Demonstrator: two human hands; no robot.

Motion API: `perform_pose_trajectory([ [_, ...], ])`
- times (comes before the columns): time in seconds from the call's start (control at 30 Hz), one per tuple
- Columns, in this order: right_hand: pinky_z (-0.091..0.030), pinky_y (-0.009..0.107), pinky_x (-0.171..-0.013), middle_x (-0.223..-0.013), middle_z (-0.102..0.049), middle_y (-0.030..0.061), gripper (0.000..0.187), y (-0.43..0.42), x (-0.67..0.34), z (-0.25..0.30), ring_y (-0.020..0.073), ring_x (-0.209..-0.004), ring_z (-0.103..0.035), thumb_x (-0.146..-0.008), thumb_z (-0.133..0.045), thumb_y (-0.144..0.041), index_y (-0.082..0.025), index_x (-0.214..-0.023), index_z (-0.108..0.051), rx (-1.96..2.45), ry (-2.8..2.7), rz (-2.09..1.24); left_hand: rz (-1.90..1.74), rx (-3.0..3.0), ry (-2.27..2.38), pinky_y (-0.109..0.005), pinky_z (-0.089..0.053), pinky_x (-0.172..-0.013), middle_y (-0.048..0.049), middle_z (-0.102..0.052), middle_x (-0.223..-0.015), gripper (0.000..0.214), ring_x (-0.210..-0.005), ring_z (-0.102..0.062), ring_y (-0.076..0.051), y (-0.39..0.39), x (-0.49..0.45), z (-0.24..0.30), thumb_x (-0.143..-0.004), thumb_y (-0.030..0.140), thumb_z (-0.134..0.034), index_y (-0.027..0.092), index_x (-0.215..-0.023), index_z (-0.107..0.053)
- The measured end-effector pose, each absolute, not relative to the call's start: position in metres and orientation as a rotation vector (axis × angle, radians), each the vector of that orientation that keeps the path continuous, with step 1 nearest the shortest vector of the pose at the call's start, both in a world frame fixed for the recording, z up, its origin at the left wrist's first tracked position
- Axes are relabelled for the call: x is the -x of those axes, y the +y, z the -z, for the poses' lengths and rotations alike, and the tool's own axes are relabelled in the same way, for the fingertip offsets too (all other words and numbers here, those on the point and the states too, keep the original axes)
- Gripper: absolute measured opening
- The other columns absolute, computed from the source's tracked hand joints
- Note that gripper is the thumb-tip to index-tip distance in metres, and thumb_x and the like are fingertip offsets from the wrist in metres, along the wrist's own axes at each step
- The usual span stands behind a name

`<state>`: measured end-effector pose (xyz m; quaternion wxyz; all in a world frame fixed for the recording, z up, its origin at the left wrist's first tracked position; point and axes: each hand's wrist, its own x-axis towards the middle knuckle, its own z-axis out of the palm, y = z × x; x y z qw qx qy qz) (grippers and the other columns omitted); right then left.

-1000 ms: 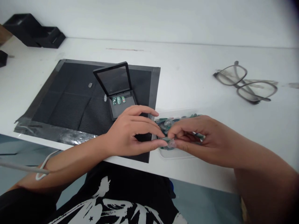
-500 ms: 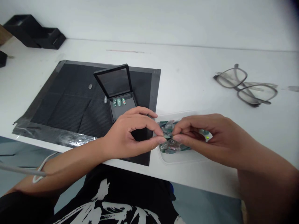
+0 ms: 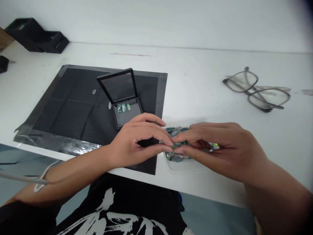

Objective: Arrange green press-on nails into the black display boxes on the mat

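Note:
My left hand (image 3: 137, 143) and my right hand (image 3: 215, 150) meet fingertip to fingertip over a clear plastic tray (image 3: 183, 164) at the table's front edge. The tray holds several green and clear press-on nails (image 3: 176, 156). Both hands pinch the same small piece between thumb and fingers; the piece itself is mostly hidden. Behind my left hand a small black display box (image 3: 123, 98) stands open on a black mat (image 3: 73, 107), with three green nails (image 3: 123, 107) set in its base. Two loose pale nails (image 3: 110, 105) lie on the mat left of the box.
Folded grey glasses (image 3: 256, 89) lie on the white table at the right. Black trays (image 3: 36, 36) stand at the far left corner. A white cord (image 3: 41, 178) loops under my left forearm. The table's front edge runs just below the hands.
My right hand's fingers have flattened and slid left, closing against my left fingertips over the tray. The view has shifted slightly.

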<state>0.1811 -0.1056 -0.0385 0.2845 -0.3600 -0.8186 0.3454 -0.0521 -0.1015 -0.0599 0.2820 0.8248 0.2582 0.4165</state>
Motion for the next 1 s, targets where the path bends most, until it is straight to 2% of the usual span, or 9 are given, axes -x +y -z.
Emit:
perform_pose_trajectory([
  [0.27, -0.04, 0.03, -0.049, -0.067, -0.067, -0.0037, 0.005, -0.107, -0.179, 0.033, 0.0119, -0.053, -0.052, -0.085, -0.076, -0.03, -0.033, -0.088, -0.074, 1.017, -2.103, -0.902, -1.196, -2.144, 0.743, -0.03, -0.061, -0.088, 0.0018, -0.078, -0.079, 0.01, -0.085, -0.072, -0.014, -0.104, 0.052, 0.059, -0.079, 0.022, -0.082, 0.02, -0.085, -0.073],
  [0.4, -0.042, 0.031, -0.051, -0.068, -0.065, -0.0037, 0.01, -0.106, -0.185, 0.032, 0.0134, -0.058, -0.055, -0.083, -0.078, -0.026, -0.032, -0.085, -0.071, 1.039, -2.017, -0.933, -1.228, -2.22, 0.815, -0.031, -0.059, -0.089, 0.0026, -0.078, -0.079, 0.007, -0.081, -0.072, -0.013, -0.103, 0.052, 0.061, -0.083, 0.024, -0.078, 0.021, -0.085, -0.072],
  [0.53, -0.043, 0.028, -0.051, -0.073, -0.065, -0.0027, 0.015, -0.108, -0.19, 0.029, 0.0128, -0.063, -0.056, -0.079, -0.08, -0.02, -0.029, -0.084, -0.068, 0.998, -1.851, -1.087, -1.091, -2.409, 0.83, -0.034, -0.056, -0.097, -0.0007, -0.078, -0.092, 0.009, -0.098, -0.07, -0.016, -0.102, 0.052, 0.068, -0.09, 0.028, -0.07, 0.02, -0.093, -0.073],
  [0.63, -0.045, 0.026, -0.053, -0.073, -0.063, -0.0012, 0.007, -0.108, -0.191, 0.029, 0.0112, -0.062, -0.056, -0.087, -0.073, -0.022, -0.025, -0.085, -0.067, 0.964, -1.714, -1.263, -0.985, -2.455, 0.827, -0.036, -0.053, -0.103, -0.0031, -0.077, -0.105, 0.019, -0.113, -0.066, -0.019, -0.103, 0.052, 0.072, -0.093, 0.034, -0.066, 0.02, -0.104, -0.073],
  [0.73, -0.038, 0.026, -0.047, -0.066, -0.057, -0.0017, 0.006, -0.107, -0.191, 0.031, 0.0105, -0.055, -0.048, -0.093, -0.066, -0.03, -0.025, -0.089, -0.066, 0.92, -1.567, -1.454, -1.002, -2.452, 0.868, -0.039, -0.052, -0.105, -0.0044, -0.076, -0.11, 0.026, -0.117, -0.063, -0.021, -0.104, 0.052, 0.07, -0.092, 0.039, -0.066, 0.021, -0.11, -0.07],
  [0.8, -0.034, 0.026, -0.045, -0.062, -0.051, -0.0028, 0.009, -0.107, -0.191, 0.031, 0.0107, -0.052, -0.043, -0.094, -0.063, -0.034, -0.026, -0.09, -0.065, 0.904, -1.529, -1.521, -1.09, -2.457, 0.894, -0.04, -0.052, -0.105, -0.0043, -0.076, -0.107, 0.027, -0.116, -0.064, -0.022, -0.104, 0.052, 0.067, -0.09, 0.041, -0.068, 0.021, -0.108, -0.07],
  [0.9, -0.038, 0.026, -0.049, -0.066, -0.052, -0.0029, 0.008, -0.109, -0.189, 0.029, 0.0113, -0.057, -0.046, -0.092, -0.064, -0.03, -0.027, -0.086, -0.061, 0.954, -1.636, -1.501, -1.237, -2.486, 0.839, -0.037, -0.053, -0.102, -0.0019, -0.078, -0.099, 0.028, -0.11, -0.066, -0.021, -0.105, 0.051, 0.064, -0.085, 0.043, -0.075, 0.022, -0.102, -0.071],
  [1.0, -0.04, 0.027, -0.052, -0.069, -0.053, -0.0026, 0.015, -0.113, -0.184, 0.028, 0.0129, -0.061, -0.048, -0.086, -0.071, -0.027, -0.026, -0.08, -0.057, 1.002, -1.854, -1.432, -1.314, -2.421, 0.72, -0.031, -0.058, -0.093, 0.0002, -0.078, -0.087, 0.029, -0.1, -0.07, -0.018, -0.107, 0.049, 0.064, -0.078, 0.042, -0.082, 0.02, -0.095, -0.072],
])
